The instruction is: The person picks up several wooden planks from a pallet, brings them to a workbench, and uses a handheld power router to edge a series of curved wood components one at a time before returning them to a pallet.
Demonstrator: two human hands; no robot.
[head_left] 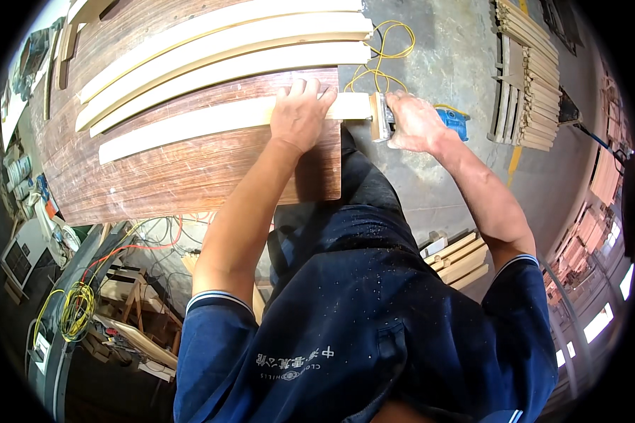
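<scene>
My left hand grips a pale wooden strip near its right end, fingers curled over the far edge. The strip lies on a brown wood-grain table, and its end reaches past the table's right edge. In my right hand is a blue power sander, held on its side. The sander's flat pad faces the end of the strip and seems to touch it. My fingers and palm hide part of the tool's body.
Several similar pale strips lie side by side on the table's far part. A yellow cord loops over the floor beyond the right edge. Stacked wood stands at the right, more strips near my right side. Coiled cables hang lower left.
</scene>
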